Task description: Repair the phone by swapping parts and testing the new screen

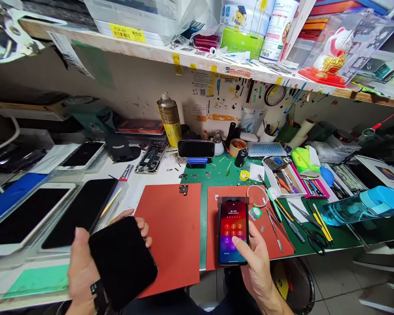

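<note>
Left fingers [143, 227], in the head view, grasp a dark screen panel [123, 262] whose loose-looking cable [94, 287] could tear if snagged; right fingers [244, 250] hold a lit phone [233, 216] over the red mat [213, 238], where a stray press could enter a wrong digit.

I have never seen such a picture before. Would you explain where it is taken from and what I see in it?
This one picture comes from a camera worn on a person's head, looking forward and down. There is no robot: both bare hands belong to that person. The left hand holds a flat black panel, maybe a phone. The right hand holds a lit phone showing number keys. On the table are two red mats, a green mat, scissors and a blue bottle.
</note>
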Tool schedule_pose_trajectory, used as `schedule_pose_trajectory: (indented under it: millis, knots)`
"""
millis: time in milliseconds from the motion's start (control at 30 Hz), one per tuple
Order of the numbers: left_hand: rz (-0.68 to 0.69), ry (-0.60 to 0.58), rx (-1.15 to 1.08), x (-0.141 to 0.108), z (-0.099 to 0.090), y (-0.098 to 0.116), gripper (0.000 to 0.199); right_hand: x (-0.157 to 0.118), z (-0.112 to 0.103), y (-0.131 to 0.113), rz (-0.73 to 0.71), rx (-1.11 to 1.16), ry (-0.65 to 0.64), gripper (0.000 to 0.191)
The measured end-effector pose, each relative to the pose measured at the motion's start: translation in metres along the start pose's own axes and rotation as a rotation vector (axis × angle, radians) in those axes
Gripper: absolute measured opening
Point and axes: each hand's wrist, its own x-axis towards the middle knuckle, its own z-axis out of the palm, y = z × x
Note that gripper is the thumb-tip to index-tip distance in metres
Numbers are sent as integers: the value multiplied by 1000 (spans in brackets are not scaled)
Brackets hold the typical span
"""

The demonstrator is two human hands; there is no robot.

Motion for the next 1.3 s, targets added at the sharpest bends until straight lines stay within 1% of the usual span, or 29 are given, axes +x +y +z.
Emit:
schedule_pose_trajectory:
  millis: [233, 400, 567, 733, 867, 1000, 1233, 1300]
  knots:
    - [7, -8, 15, -1, 0, 1, 76, -1, -7, 2, -8, 54, -8, 57]
    - [20, 18, 34, -4, 6, 1, 78, -1, -6, 2, -8, 52, -44, 53]
    - [-17, 74, -7, -2, 9, 3, 69, 1, -6, 2, -45, -30, -28, 51]
    - [-35, 142, -21, -1, 14, 6, 71, 0, -9, 3, -54, -44, -20, 49]
    - [-37, 118, -25, 0, 10, 5, 71, 0, -9, 2, -70, -30, -33, 47]
    - [-31, 105, -29, 2, 6, 3, 71, 2, -8, 1, -51, -13, -28, 46]
    - [-51, 72, -29, 1, 5, 4, 68, 3, -7, 3, -54, -38, 1, 43]
    - [-47, 82, -20, 0, 6, 5, 69, 4, -8, 4, -54, -38, -1, 43]
